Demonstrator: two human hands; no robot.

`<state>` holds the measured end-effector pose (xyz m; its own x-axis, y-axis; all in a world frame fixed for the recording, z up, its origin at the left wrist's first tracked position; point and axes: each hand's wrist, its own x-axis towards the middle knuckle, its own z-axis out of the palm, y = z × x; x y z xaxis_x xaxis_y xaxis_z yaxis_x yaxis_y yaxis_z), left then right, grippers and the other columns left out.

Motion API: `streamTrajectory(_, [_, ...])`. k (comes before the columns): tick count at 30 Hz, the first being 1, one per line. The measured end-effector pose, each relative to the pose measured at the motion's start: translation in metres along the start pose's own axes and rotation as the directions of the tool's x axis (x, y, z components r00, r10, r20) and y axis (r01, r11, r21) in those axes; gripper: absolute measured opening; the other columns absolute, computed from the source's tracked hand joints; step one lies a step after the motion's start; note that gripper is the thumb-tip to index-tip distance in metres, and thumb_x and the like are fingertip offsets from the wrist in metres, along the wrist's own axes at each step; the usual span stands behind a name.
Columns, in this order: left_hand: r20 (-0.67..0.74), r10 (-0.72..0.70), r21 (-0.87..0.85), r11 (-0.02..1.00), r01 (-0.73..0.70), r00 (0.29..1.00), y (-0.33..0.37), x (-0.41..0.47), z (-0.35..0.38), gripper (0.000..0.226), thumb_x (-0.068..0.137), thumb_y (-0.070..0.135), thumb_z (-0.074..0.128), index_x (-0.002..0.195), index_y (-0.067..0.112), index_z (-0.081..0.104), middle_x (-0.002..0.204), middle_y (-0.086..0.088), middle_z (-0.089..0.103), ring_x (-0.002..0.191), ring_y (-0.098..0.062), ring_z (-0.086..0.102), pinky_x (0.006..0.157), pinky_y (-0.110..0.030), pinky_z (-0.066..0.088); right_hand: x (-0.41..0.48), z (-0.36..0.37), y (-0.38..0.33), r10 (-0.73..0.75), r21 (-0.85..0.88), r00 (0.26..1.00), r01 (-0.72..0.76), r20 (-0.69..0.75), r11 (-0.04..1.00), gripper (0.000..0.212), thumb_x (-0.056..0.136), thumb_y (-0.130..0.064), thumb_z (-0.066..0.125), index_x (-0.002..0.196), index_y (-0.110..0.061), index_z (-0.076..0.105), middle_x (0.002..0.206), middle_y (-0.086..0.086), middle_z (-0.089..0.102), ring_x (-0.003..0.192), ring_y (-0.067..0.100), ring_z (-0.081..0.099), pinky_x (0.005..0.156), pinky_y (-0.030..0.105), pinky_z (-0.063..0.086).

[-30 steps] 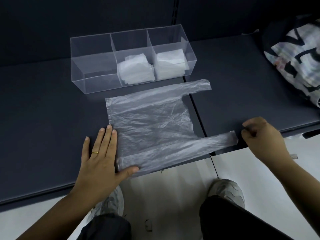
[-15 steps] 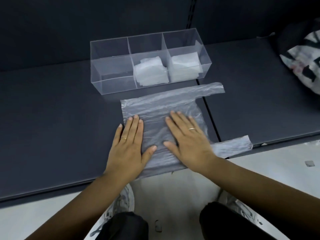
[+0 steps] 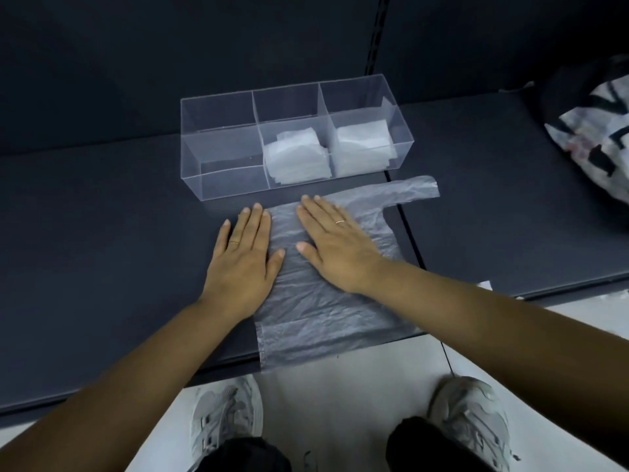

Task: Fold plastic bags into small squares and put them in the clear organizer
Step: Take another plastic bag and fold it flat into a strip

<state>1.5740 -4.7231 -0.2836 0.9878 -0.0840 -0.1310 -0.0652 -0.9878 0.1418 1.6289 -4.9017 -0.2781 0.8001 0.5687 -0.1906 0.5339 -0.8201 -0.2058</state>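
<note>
Pressing bag (image 3: pixel 320 311) flat on shelf (image 3: pixel 102 250), both palms down. Left hand (image 3: pixel 243 257): fingers straight, together, along bag's left edge, thumb tip on plastic. Right hand (image 3: pixel 335 248): fingers straight, close together, thumb spread, fully on bag. Thumbs near each other, apart. Handle strip (image 3: pixel 412 192) runs right of right fingertips. Bag's near end overhangs shelf front, behind wrists. Organizer (image 3: pixel 221 155) just beyond fingertips; folded squares (image 3: pixel 296 158) in middle and right compartments.

Dim, even light, soft overall focus, wide-angle bending at the edges, faint sheen on plastic.
</note>
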Motion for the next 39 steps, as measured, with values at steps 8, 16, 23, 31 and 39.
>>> streamTrajectory(8, [0.021,-0.016,0.063,0.998,0.015,1.000,-0.009,0.008,0.003,0.079,0.087,0.059,-0.004,0.151,0.012,-0.012,0.159,-0.003,-0.017,0.142,-0.010,-0.022,0.117,-0.037,-0.015,-0.048,-0.015,0.143,0.472,-0.059,0.871,-0.482,-0.135,0.874,0.075,0.096,-0.055,0.016,0.153,-0.008,0.005,0.162,0.010,0.001,0.149,0.023,-0.002,0.120,0.038,-0.004])
streamTrajectory(16, [-0.211,0.173,-0.132,0.970,-0.204,0.962,0.056,-0.046,0.001,0.059,0.099,0.034,0.022,0.145,-0.002,0.031,0.154,-0.017,0.027,0.145,-0.031,0.021,0.117,-0.042,0.011,-0.086,-0.006,0.010,0.209,0.111,0.932,-0.184,-0.296,0.977,0.060,0.093,-0.032,0.034,0.144,-0.002,0.033,0.151,0.019,0.035,0.141,0.034,0.030,0.116,0.048,0.021])
streamTrajectory(23, [-0.023,0.132,0.081,0.988,-0.130,0.991,0.044,-0.059,0.018,0.081,0.094,0.060,0.008,0.151,0.003,0.013,0.160,-0.013,0.007,0.148,-0.026,0.005,0.119,-0.042,0.008,-0.111,0.021,0.019,0.150,-0.025,0.982,-0.154,-0.111,0.988,0.073,0.095,-0.056,0.012,0.152,-0.011,0.013,0.160,0.006,0.009,0.148,0.022,0.004,0.121,0.041,0.004])
streamTrajectory(31, [-0.034,0.139,0.082,0.987,-0.136,0.990,0.037,-0.065,0.011,0.079,0.094,0.058,0.013,0.150,0.002,0.020,0.159,-0.014,0.014,0.148,-0.026,0.009,0.119,-0.045,0.009,-0.159,0.001,0.121,0.484,0.030,0.847,-0.490,-0.219,0.871,0.069,0.099,-0.054,0.016,0.152,-0.010,0.018,0.160,0.010,0.014,0.149,0.025,0.009,0.120,0.038,0.002])
streamTrajectory(39, [-0.066,0.493,0.046,0.870,-0.491,0.867,0.060,-0.095,0.014,0.064,0.095,0.049,0.034,0.139,0.004,0.046,0.148,-0.010,0.041,0.137,-0.025,0.038,0.110,-0.041,0.025,-0.166,-0.001,0.056,0.022,0.279,0.970,0.048,-0.244,0.959,0.026,0.083,-0.030,0.070,0.104,-0.015,0.072,0.107,0.003,0.061,0.094,0.022,0.055,0.087,0.036,0.044])
